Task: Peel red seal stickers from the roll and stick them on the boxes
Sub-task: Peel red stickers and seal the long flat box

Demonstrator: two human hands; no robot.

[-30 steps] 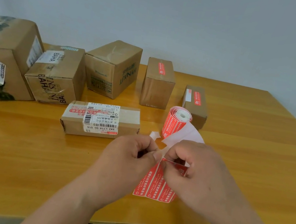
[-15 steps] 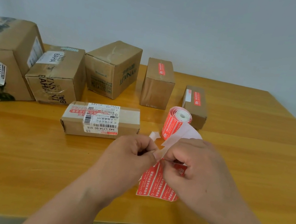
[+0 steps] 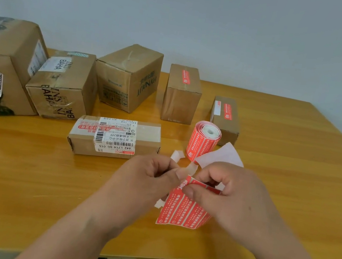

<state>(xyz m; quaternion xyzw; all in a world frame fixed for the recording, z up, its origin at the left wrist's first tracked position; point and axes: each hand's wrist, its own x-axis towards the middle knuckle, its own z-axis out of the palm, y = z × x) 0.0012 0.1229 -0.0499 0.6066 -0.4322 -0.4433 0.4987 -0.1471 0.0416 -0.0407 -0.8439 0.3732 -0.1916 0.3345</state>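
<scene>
Now a corner of one red seal sticker is seen lifted off the strip of stickers, where half a second earlier it lay flatter under the fingertips; peeling is judged to be under way, not finished. The left hand is closed in a pinch on the pale backing edge of the strip, and the right hand is closed in a pinch on the red sticker's raised corner. The strip hangs down below both hands and is trailed back, as bare white liner, to the roll standing just beyond the right hand. A long flat box with a shipping label is set just beyond the left hand and is probably the next target. Farther beyond the hands, two small boxes are already marked with red seals, while three larger cartons farther left show none. Everything is carried on a glossy yellow wooden counter, backed by a plain pale wall.
</scene>
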